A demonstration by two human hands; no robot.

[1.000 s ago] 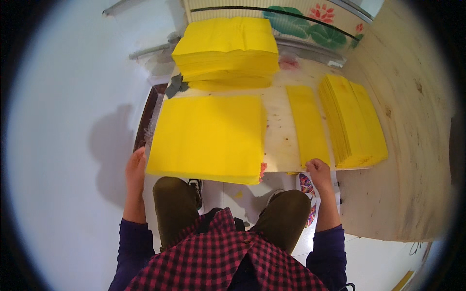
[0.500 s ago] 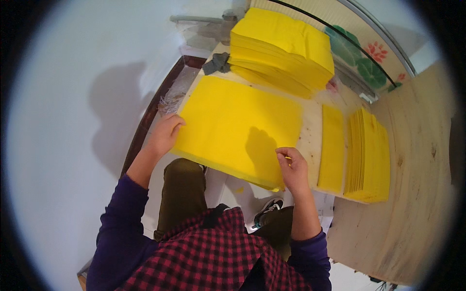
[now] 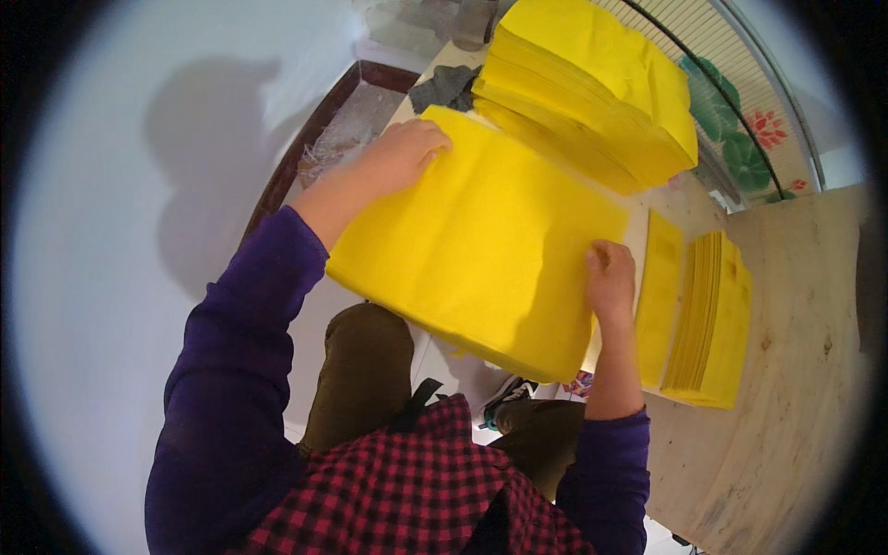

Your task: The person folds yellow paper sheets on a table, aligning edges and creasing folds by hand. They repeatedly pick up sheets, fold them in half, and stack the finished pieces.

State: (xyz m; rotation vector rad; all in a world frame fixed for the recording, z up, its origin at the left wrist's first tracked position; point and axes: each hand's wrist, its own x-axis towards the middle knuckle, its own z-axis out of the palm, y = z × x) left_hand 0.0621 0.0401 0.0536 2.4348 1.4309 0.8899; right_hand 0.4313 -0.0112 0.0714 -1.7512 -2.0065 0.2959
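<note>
Compared with half a second ago, our left hand (image 3: 402, 159) is resting farther up the left edge of the wide yellow stack (image 3: 481, 254), and our right hand (image 3: 611, 277) is sitting farther out at its right edge. Our left fingers are bending near the far corner, and our right fingers are curling in; we cannot tell whether either hand is clamping on anything. That stack is lying on the wooden surface (image 3: 696, 213), just before a taller yellow pile (image 3: 583, 92) and a grey scrap (image 3: 446, 89). To its right, a narrow yellow strip (image 3: 659, 301) is lying beside a layered yellow bundle (image 3: 712, 324).
</note>
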